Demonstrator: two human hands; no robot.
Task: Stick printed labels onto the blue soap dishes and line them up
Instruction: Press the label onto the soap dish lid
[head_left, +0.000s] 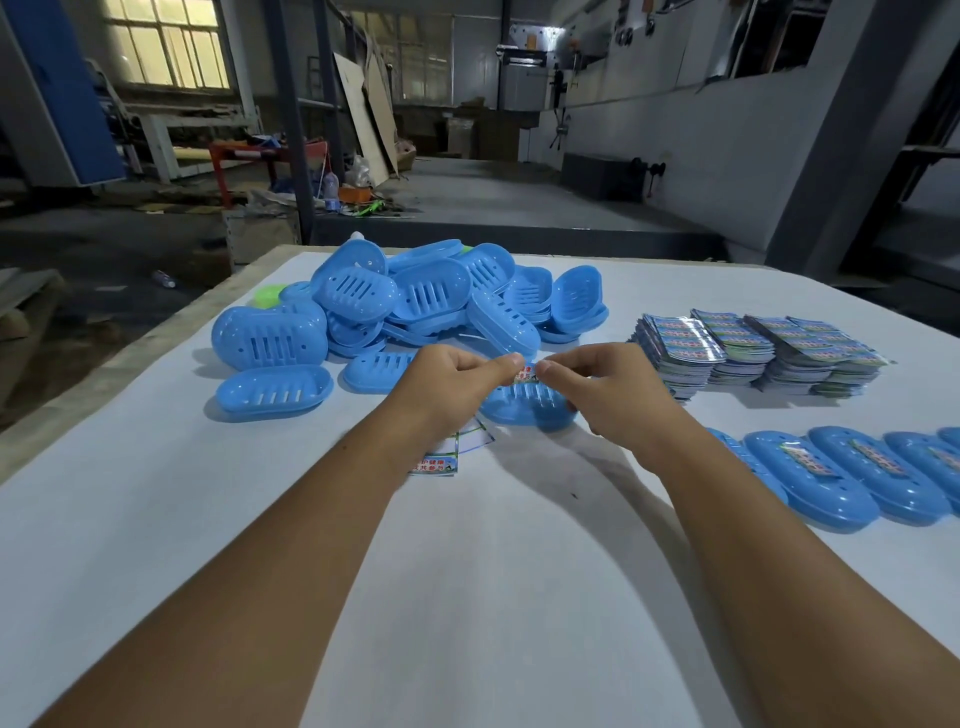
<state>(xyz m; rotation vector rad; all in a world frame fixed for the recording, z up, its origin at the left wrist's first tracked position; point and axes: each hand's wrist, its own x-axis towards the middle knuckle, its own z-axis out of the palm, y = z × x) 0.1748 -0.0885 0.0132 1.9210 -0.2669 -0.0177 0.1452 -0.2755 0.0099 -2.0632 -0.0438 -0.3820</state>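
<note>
Your left hand (457, 371) and right hand (587, 384) pinch a small printed paper label (524, 374) over the blue oval plastic soap dish (524, 408) (on the white counter (493, 571)); press it flat next; then join the finished row.

We see two bare forearms reaching in from the bottom edge of the frame, one from the lower left and one from the lower right, narrowing toward the middle. No sleeve covers either arm as far as the picture shows them. The left hand (457, 376) and the right hand (605, 387) are both ungloved, and we find no ring, watch, strap or bracelet on fingers or wrists. The nails that show look short and plain. Nothing more of the person appears anywhere in the frame
</note>
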